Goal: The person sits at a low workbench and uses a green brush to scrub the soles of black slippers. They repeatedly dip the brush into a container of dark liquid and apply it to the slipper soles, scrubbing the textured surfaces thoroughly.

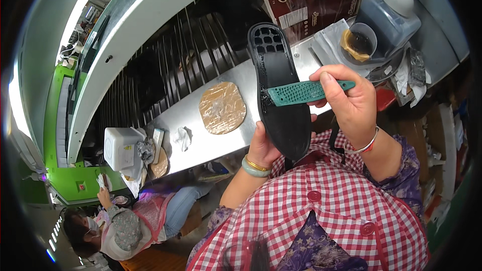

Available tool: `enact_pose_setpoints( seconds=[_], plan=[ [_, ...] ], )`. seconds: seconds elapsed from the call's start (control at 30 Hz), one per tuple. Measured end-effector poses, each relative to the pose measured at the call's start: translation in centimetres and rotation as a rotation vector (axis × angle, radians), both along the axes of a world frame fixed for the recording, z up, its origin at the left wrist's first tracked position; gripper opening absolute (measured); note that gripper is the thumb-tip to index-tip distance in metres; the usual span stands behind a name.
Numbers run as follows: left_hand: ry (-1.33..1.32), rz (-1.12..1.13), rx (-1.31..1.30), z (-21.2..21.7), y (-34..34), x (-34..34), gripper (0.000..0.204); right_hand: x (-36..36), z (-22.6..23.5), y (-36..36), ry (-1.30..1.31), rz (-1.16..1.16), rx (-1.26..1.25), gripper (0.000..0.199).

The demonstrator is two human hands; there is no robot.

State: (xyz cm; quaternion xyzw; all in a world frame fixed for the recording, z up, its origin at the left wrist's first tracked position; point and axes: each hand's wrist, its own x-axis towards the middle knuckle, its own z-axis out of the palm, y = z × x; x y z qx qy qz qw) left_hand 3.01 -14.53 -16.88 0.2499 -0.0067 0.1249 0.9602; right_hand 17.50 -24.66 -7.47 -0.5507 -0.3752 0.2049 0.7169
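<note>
A red checked apron (321,211) fills the near edge. Above it the left hand (262,148) is closed around the near end of a black shoe sole (281,90), holding it upright over the metal bench (201,120). The right hand (349,103) grips a green brush (301,92), its head touching the sole's middle.

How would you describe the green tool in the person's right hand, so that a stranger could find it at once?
Start at the long metal workbench that crosses the picture, then go to the black shoe sole that the left hand holds up in front of the checked apron. The green brush lies across that sole, gripped by the right hand. It alone is teal, with a dotted, textured handle.
</note>
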Motion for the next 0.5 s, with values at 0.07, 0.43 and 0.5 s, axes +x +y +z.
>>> enact_pose_setpoints(
  seconds=[0.07, 0.43, 0.5],
  plan=[
    [0.005, 0.001, -0.019, 0.1, 0.0, 0.0, 0.097, 0.0, -0.2, 0.0, -0.026, 0.003, 0.008, 0.017],
    [-0.005, 0.011, -0.054, -0.8, 0.6, 0.3, 0.094, -0.5, -0.7, -0.3, 0.014, 0.060, -0.028, 0.016],
    [-0.009, 0.022, -0.060, -1.3, 0.9, 0.3, 0.093, -0.7, -0.6, -0.3, -0.003, 0.058, -0.025, 0.016]
  ],
)
